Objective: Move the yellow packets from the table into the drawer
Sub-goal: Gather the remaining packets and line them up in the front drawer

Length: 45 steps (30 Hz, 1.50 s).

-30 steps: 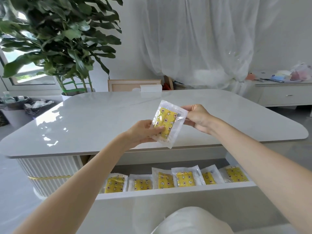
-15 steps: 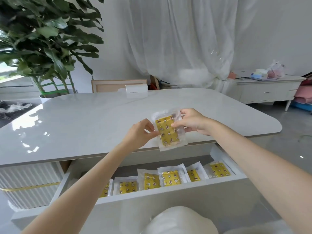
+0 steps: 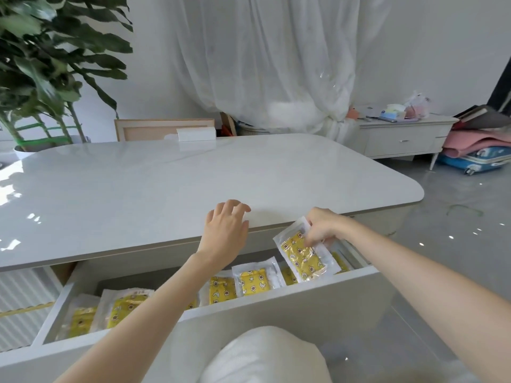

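Pinching yellow packet (image 3: 302, 258), right grip (image 3: 323, 229) curled

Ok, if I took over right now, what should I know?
The left hand is open, holds nothing, and is above the near edge of the table.
The right hand pinches a packet over the right end of the drawer.
Done: a row of packets sits in the drawer; none shows on the table.
Left: lower the packet into the drawer.
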Motion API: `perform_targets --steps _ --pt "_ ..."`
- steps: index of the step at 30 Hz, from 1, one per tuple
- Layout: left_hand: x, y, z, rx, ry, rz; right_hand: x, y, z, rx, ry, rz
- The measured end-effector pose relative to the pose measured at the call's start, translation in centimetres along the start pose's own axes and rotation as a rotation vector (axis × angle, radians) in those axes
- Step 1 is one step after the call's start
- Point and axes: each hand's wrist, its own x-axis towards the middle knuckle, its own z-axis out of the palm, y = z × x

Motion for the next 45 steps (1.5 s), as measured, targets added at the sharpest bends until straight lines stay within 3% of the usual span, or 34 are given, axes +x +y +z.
perform_targets --steps 8,12,19,21,24,31,38,45 --pt "-1.3 -0.6 1.6 0.008 0.086 -0.010 1.6 1.5 3.5 0.159 -0.037 0.208" --pt "-1.5 -0.7 1.6 0.008 0.098 -0.011 1.8 1.4 4.6 0.228 -0.082 0.212" --pt "-1.6 -1.0 1.3 -0.038 0.063 -0.006 -0.4 -1.1 4.0 -0.299 0.040 0.036" --pt "-1.7 -1.6 0.3 -0.067 0.020 -0.006 -1.5 -2.0 3.0 -0.267 -0.044 -0.028" --pt "-2.1 -3.0 -1.7 -0.045 -0.038 -0.037 -3.8 -3.8 1.9 -0.023 -0.112 -0.197" --pt "-6.1 -5.8 -6.1 0.007 0.007 -0.171 -6.9 -7.5 5.8 0.049 0.409 -0.475" --pt "-12.2 -7.3 -5.9 0.063 0.074 -0.238 -7.0 -8.1 10.8 0.000 0.536 -0.625" --pt "-13.0 -7.9 -5.7 0.107 0.112 -0.094 -5.5 -8.2 12.2 -0.070 0.699 -0.755"
